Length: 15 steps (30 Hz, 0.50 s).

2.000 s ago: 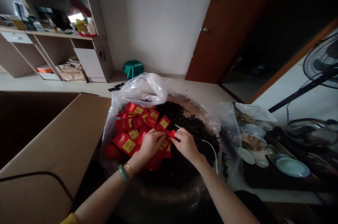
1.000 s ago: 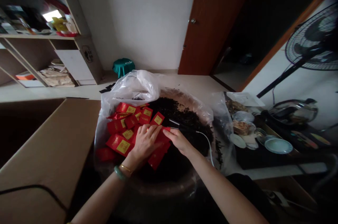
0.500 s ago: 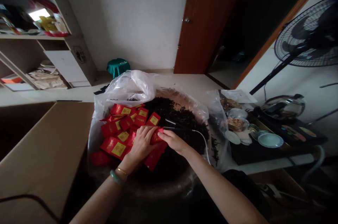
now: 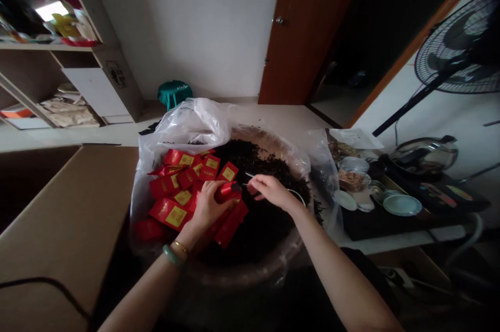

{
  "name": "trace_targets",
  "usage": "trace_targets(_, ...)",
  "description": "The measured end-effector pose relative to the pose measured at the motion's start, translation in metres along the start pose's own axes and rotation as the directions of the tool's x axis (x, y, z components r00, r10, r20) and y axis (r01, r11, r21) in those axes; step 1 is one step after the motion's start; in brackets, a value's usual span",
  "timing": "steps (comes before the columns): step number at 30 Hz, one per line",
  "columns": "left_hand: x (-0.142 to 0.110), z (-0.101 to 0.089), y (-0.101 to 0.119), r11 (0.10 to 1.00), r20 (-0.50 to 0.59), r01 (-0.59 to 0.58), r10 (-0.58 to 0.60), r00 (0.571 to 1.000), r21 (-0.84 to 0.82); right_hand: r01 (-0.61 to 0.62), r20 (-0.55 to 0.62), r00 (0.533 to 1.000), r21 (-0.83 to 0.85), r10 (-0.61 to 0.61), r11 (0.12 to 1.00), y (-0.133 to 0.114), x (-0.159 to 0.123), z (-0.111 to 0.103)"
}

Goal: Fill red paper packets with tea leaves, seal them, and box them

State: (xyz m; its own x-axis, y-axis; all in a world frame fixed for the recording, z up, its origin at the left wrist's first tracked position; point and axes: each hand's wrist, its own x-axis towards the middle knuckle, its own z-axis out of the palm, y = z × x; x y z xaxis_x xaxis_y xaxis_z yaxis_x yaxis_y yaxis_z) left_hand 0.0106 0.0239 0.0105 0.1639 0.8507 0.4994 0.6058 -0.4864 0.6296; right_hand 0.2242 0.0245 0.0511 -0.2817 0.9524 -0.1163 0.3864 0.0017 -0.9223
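My left hand (image 4: 209, 207) is closed around a small red packet (image 4: 228, 191), whose dark end faces right. Just right of it, my right hand (image 4: 269, 189) hovers over dark dried leaves (image 4: 269, 230), its fingers curled. Whatever those fingers hold is hidden. A thin two-pronged tool (image 4: 250, 175) pokes out left of the right fingertips, and a white cord (image 4: 299, 194) shows behind that wrist. Beneath and left of my left hand lie several red packets (image 4: 174, 214) with yellow labels, piled on the leaves. Clear plastic (image 4: 197, 121) lines the wide round container (image 4: 250, 275).
An open cardboard box (image 4: 74, 207) stands at left. On the right, a low table (image 4: 394, 233) carries a glass kettle (image 4: 424, 157), a pale dish (image 4: 401, 204) and small tubs. Behind it stands a fan (image 4: 457, 50). A green-covered bin (image 4: 174, 93) sits by the wall.
My right hand has let go of the red packet and moved right, over the two-pronged tool. My left hand keeps the packet, now showing its dark end.
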Motion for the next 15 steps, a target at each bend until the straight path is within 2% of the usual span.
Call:
trace_targets(1,0.001,-0.001,-0.002,1.000,-0.012,0.022,-0.022,1.000,-0.002,-0.037,0.012,0.999,-0.249,0.041,0.968,0.004,-0.002,-0.003)
trace_targets(2,0.001,-0.001,-0.004,0.999,-0.023,0.033,-0.033,0.999,-0.005,-0.077,0.030,0.994,-0.483,0.104,0.872,0.008,-0.004,-0.003)
trace_targets(3,0.002,-0.001,-0.005,0.999,-0.032,0.036,-0.037,0.999,-0.007,-0.113,0.042,0.981,-0.664,0.187,0.740,0.013,-0.006,-0.001)
trace_targets(5,0.002,-0.002,-0.008,0.999,-0.049,0.033,-0.034,0.998,-0.011,-0.165,0.013,0.944,-0.846,0.330,0.507,0.024,-0.010,0.012)
trace_targets(6,0.003,-0.002,-0.009,0.999,-0.056,0.031,-0.032,0.998,-0.013,-0.180,-0.011,0.932,-0.881,0.363,0.438,0.028,-0.011,0.020)
trace_targets(7,0.003,-0.002,-0.009,0.999,-0.058,0.030,-0.031,0.998,-0.015,-0.183,-0.024,0.930,-0.896,0.366,0.404,0.032,-0.011,0.028)
trace_targets(9,0.003,-0.002,-0.009,0.999,-0.055,0.034,-0.035,0.998,-0.023,-0.179,-0.036,0.942,-0.895,0.335,0.408,0.038,-0.009,0.041)
trace_targets(15,0.003,-0.002,-0.008,0.996,-0.040,0.061,-0.064,0.997,-0.062,-0.102,0.010,0.983,-0.802,0.185,0.588,0.040,-0.003,0.050)
